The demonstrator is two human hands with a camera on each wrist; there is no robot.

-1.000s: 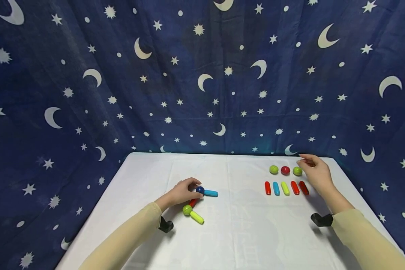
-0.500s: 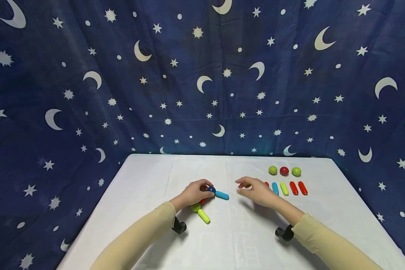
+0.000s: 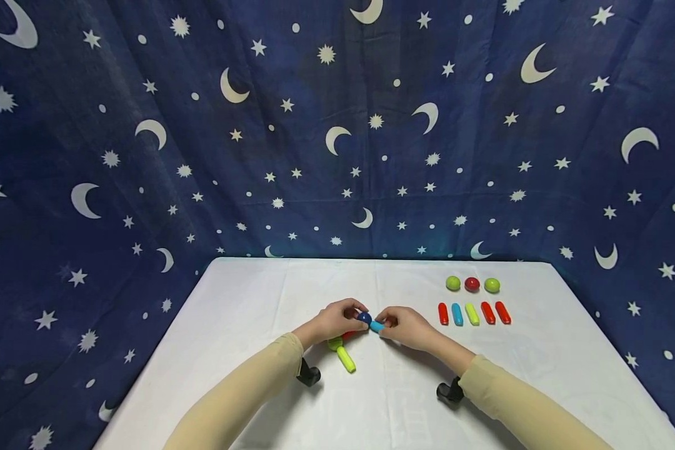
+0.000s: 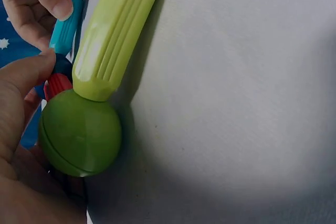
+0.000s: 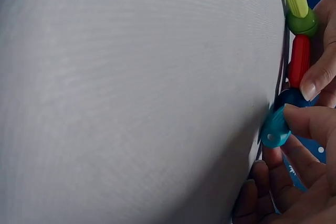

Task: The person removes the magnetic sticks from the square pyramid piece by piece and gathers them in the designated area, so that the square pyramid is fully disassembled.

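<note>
My left hand (image 3: 339, 320) pinches a dark blue ball (image 3: 364, 318) between thumb and fingers. From that ball a red stick (image 5: 300, 60) leads to a green ball (image 4: 80, 132), which carries a yellow-green stick (image 3: 345, 359); together they form one joined chain. On the ball's other side is a light blue stick (image 3: 377, 326), and my right hand (image 3: 407, 328) grips it with thumb and fingers. In the right wrist view the light blue stick's free end (image 5: 271, 137) shows past the thumb. Part of the red stick is hidden by my left hand in the head view.
At the right of the white table (image 3: 416, 400) lies a row of loose sticks: red, light blue (image 3: 457, 314), yellow-green (image 3: 472, 314) and more red. Behind them sit two green balls and a red ball (image 3: 472, 284). A blue star-and-moon cloth (image 3: 292, 144) hangs behind.
My right hand has come left from beside the loose balls and now grips the light blue stick. My left hand has shifted right, bringing the joined chain with it.
</note>
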